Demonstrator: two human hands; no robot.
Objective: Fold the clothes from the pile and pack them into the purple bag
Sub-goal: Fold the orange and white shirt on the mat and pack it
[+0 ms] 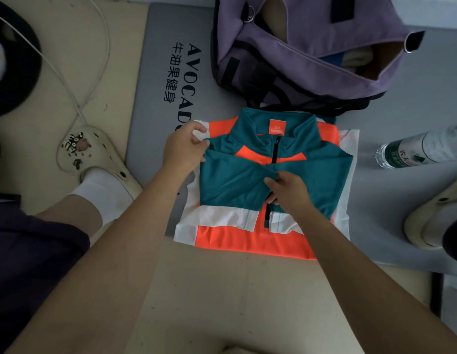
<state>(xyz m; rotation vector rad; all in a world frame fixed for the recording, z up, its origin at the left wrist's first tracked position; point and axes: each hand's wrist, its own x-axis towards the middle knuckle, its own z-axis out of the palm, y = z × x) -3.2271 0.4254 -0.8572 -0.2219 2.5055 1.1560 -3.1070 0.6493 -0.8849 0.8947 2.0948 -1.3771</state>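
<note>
My forearms fill the bottom of the view, both reaching up toward centre. Right hand (286, 190) sits at about 6 o'clock of the jacket's middle, fingers curled and pinching the teal fabric near the zip line. Left hand (186, 146) is at 9 o'clock of the garment, fingers curled round the folded-in left edge by the shoulder.

The jacket (260, 180), teal, orange and white, lies flat on the floor, collar toward 12 o'clock, both sleeves already crossed over the chest. Its top part rests on the grey mat (155, 80); the hem end lies on the bare beige floor. The purple bag (306, 60) sits just beyond the collar at 12 to 1 o'clock, mouth open, something blue and pale already inside.

Step in hand, as I judge it: tidying the sleeve fold before folding lengthwise. To do it well I'd press the left edge flat, smooth the crossed sleeves so they don't bunch, then lift the hem up to the collar in one move, keeping both sides square. The fabric looks slippery, so sleeves may slide out; I'd hold them pinned while folding.

Also around: a water bottle (421, 149) lying at 3 o'clock, a clog with sock (94, 154) at 9 o'clock, a white cable (76, 80) at 10 o'clock.
</note>
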